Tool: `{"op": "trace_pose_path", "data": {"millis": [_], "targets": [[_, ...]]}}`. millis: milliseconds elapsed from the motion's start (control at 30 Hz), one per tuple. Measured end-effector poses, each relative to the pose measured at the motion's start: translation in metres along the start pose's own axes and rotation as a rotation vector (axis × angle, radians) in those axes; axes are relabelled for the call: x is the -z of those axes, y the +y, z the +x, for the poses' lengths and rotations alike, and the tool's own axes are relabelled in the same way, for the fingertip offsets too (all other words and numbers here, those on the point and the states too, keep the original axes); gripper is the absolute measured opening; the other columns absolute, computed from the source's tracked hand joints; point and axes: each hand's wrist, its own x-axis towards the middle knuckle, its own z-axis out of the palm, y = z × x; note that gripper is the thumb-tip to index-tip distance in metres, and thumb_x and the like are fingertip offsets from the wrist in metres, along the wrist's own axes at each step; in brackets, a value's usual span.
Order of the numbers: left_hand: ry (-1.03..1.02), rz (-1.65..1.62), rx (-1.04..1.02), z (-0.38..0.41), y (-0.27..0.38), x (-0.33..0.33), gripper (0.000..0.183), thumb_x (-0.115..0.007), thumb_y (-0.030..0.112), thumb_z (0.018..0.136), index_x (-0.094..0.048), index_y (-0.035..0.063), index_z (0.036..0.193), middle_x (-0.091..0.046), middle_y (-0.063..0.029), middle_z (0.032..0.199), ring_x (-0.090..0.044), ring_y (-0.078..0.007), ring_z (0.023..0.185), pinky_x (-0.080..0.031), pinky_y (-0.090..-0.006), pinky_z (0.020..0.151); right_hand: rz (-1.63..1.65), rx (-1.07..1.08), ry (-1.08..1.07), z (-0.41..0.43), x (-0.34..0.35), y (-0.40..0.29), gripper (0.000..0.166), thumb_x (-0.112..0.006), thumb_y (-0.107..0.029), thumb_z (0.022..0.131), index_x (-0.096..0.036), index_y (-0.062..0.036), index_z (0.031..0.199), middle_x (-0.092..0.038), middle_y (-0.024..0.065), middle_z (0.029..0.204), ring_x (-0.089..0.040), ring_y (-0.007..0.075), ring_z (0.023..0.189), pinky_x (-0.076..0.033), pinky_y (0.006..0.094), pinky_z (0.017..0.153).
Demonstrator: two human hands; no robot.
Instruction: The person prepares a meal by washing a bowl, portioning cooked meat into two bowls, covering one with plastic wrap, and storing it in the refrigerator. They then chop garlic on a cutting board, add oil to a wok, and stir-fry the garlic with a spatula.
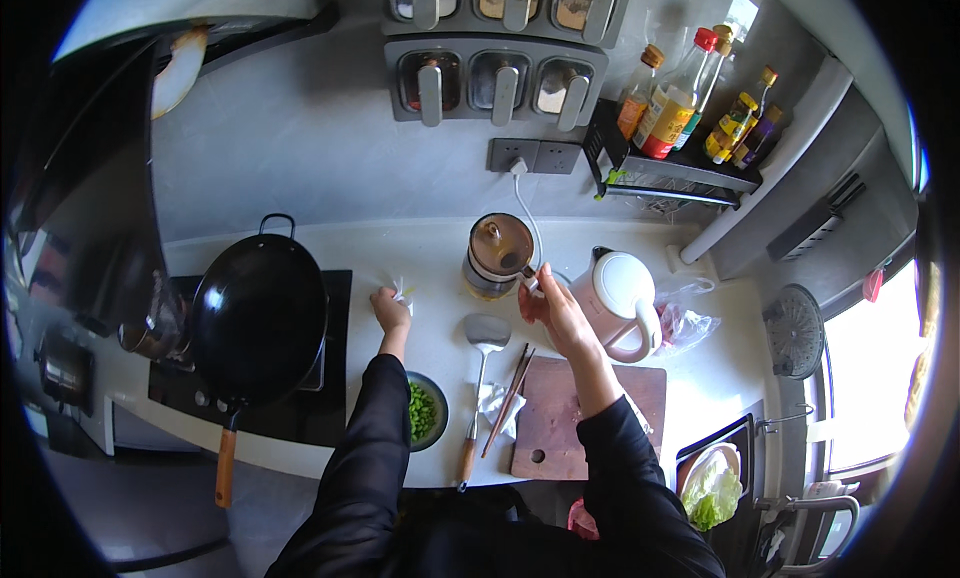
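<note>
My left hand [391, 310] closes around a crumpled white tissue [403, 297] on the white countertop, right of the stove. My right hand [553, 308] grips the handle of a lidded glass pot [501, 257] near the wall. Below my left hand, partly behind the sleeve, is a bowl of chopped green vegetables [422, 411]. A metal spatula [486, 334] with a wooden handle, a pair of chopsticks [508, 401] and another white tissue [495, 405] lie between the bowl and a wooden cutting board [540, 428], which my right forearm partly covers.
A black wok [260, 319] sits on the cooktop [337, 353] at left. A white electric kettle [622, 300] and a plastic bag [686, 323] stand right of the pot. Lettuce [711, 492] is in a bowl at the sink. Sauce bottles [667, 112] fill a wall shelf [675, 169].
</note>
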Motion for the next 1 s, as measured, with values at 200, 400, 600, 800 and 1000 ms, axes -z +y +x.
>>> {"op": "trace_pose_path", "data": {"millis": [200,400,600,800,1000], "targets": [[-0.151,-0.057,-0.335,-0.026,0.058,-0.031,0.018,-0.055,-0.003,0.074,-0.057,0.0042,0.089,-0.052,-0.0162,0.098,-0.054,-0.0359,0.089,-0.046,-0.0421,0.078,0.024,-0.008,0.042,-0.022,0.01,-0.011,0.051,-0.038,-0.054,0.098,-0.053,-0.0053,0.093,-0.057,0.0033,0.077,-0.051,0.011,0.066,-0.041,0.0252,0.063],[-0.178,-0.047,-0.559,-0.01,0.038,-0.008,0.006,-0.056,0.001,0.074,-0.051,0.0048,0.074,-0.054,-0.0148,0.08,-0.054,-0.0356,0.078,-0.041,-0.0454,0.066,0.027,-0.007,0.01,-0.024,0.004,-0.011,0.053,-0.037,-0.055,0.097,-0.055,-0.0052,0.091,-0.056,0.0018,0.076,-0.051,0.0107,0.067,-0.041,0.0251,0.063],[0.06,-0.09,-0.237,0.071,0.016,-0.042,0.008,-0.056,-0.002,0.075,-0.06,0.0024,0.081,-0.055,-0.016,0.089,-0.055,-0.0361,0.085,-0.046,-0.0437,0.074,0.002,-0.011,0.004,-0.039,0.009,-0.016,0.057,-0.037,-0.058,0.096,-0.055,-0.005,0.088,-0.053,0.0013,0.074,-0.048,0.0087,0.066,-0.04,0.0232,0.065],[-0.21,-0.379,-0.432,0.075,0.036,-0.09,0.02,-0.063,-0.006,0.07,-0.067,0.0034,0.087,-0.058,-0.0127,0.092,-0.06,-0.0268,0.078,-0.05,-0.0345,0.068,-0.001,-0.049,0.046,-0.051,0.001,-0.012,0.056,-0.036,-0.054,0.098,-0.056,-0.0034,0.089,-0.053,0.0015,0.071,-0.048,0.0092,0.067,-0.04,0.0237,0.066],[-0.652,-0.469,-0.424,0.018,0.066,-0.061,0.009,-0.069,0.0,0.068,-0.068,0.0049,0.076,-0.06,-0.0073,0.083,-0.06,-0.0181,0.064,-0.049,-0.0294,0.058,-0.017,-0.078,0.094,-0.051,0.001,-0.005,0.057,-0.038,-0.054,0.098,-0.058,-0.0013,0.087,-0.053,0.0021,0.069,-0.048,0.0107,0.065,-0.04,0.024,0.065]]}}
